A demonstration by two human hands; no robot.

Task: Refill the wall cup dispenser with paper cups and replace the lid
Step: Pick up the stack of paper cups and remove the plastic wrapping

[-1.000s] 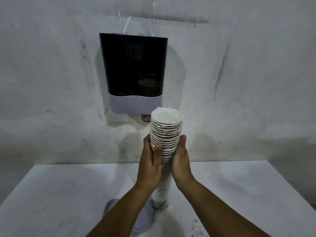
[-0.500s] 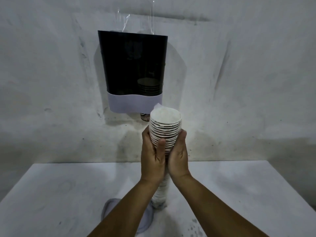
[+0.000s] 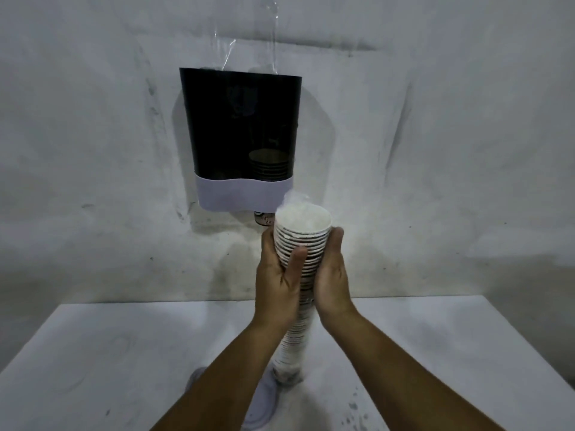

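- Your left hand (image 3: 278, 276) and right hand (image 3: 333, 276) clasp a tall stack of paper cups (image 3: 300, 244) between them, the left thumb laid across the near side of the stack and the right palm pressed to its other side.
- The stack stands upright, mouths up; the top cup shows a white inside and a thin rolled rim, and below it the rims sit closely nested in a ribbed column.
- The lower part of the stack runs down between your wrists, and its foot rests on or just above the tabletop (image 3: 93, 353); you cannot tell which from here.
- The cups' outer walls carry dark printing, too blurred to read.
- The wall cup dispenser (image 3: 239, 129) hangs on the wall above and left of the stack: a dark smoked body, wider at the top, with a pale lavender band across its base.
- Through the dark front you can make out a short stack of cups in the right-hand side.
- One cup bottom (image 3: 264, 218) pokes out beneath the band, just beside the top of your stack; it bears small writing, not legible.
- A pale round lid (image 3: 258, 399) lies flat on the tabletop near your left forearm, partly hidden by it.
- Strips of clear tape (image 3: 249, 42) run up the wall from the dispenser's top edge.
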